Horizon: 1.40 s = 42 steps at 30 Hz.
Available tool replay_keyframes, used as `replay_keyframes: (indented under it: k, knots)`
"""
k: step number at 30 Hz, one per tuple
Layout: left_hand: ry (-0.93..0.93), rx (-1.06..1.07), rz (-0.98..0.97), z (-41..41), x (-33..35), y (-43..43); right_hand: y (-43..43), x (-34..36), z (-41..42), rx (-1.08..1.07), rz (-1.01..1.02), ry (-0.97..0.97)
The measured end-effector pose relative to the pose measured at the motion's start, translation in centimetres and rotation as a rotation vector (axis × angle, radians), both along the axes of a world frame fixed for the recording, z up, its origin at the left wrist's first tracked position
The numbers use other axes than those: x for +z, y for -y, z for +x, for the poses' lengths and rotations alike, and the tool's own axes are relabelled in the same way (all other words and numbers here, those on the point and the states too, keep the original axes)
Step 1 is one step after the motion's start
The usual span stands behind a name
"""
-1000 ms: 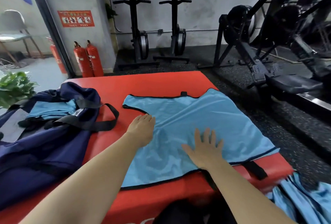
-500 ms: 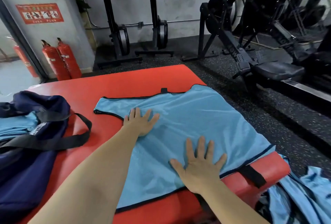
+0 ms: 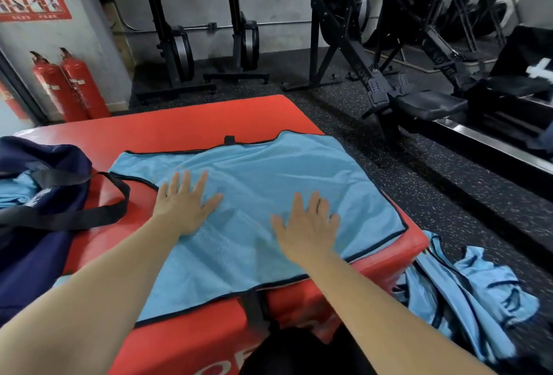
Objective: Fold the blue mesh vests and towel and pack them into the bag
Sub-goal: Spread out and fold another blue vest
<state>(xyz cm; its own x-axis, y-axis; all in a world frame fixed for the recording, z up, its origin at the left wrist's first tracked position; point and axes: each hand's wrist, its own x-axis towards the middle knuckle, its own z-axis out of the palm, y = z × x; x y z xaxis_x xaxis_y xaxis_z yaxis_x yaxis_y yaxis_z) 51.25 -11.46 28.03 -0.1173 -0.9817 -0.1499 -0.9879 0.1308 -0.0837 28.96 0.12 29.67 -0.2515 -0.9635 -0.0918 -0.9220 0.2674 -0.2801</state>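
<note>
Blue mesh vest spread flat on a red padded box, its dark-trimmed near edge reaching the box's front edge. Left hand, fingers straight and spread, presses palm-down on the vest's left part, near the curved cut-out. Right hand, fingers likewise spread and flat, presses on the vest's right part; neither hand pinches the cloth. A navy bag lies open on the left side of the box, with folded blue fabric inside and a black strap trailing toward the vest. More blue vests lie heaped on the floor just right of the box. Two red fire extinguishers stand against the wall.
</note>
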Motion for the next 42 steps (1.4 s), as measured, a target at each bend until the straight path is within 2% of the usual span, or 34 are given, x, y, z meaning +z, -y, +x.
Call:
replay_keyframes:
  k: [2, 7, 12, 18, 22, 26, 29, 34, 38, 42]
  knots:
    - [-0.038, -0.034, 0.020, -1.4, -0.4, -2.1, 0.3, -0.5, -3.4, -0.064, -0.015, -0.056]
    - [-0.051, -0.056, 0.047, -2.9, -2.0, -6.8, -1.8, -3.3, -8.4, -0.177, 0.116, -0.046]
    - [-0.026, -0.033, 0.044, -2.3, -2.0, -8.7, -3.6, -4.0, -10.1, -0.148, 0.119, -0.105]
    - [-0.055, 0.014, 0.071, -3.6, -2.0, -11.4, -2.5, -1.6, -10.3, -0.281, 0.338, -0.165]
    - [-0.024, 0.028, 0.104, -3.9, -1.1, -11.4, -1.5, -0.1, -10.4, -0.283, 0.478, -0.290]
    - [-0.022, 0.034, -0.022, -5.1, 1.3, -8.9, 1.9, 1.5, -9.8, -0.180, 0.290, -0.380]
    - [-0.076, 0.036, -0.066, -6.3, 2.2, -5.6, 5.1, 2.1, -8.9, -0.023, 0.195, -0.272]
    - [-0.152, 0.071, -0.160, -5.3, 2.9, 1.6, 11.8, 2.4, -9.6, 0.111, -0.015, -0.190]
    - [-0.184, 0.122, -0.199, -3.8, 2.9, 6.9, 17.7, 2.3, -11.2, 0.096, -0.193, -0.179]
    - [-0.190, 0.162, -0.138, -3.7, 2.2, 11.2, 23.7, 1.6, -12.5, 0.084, -0.195, -0.160]
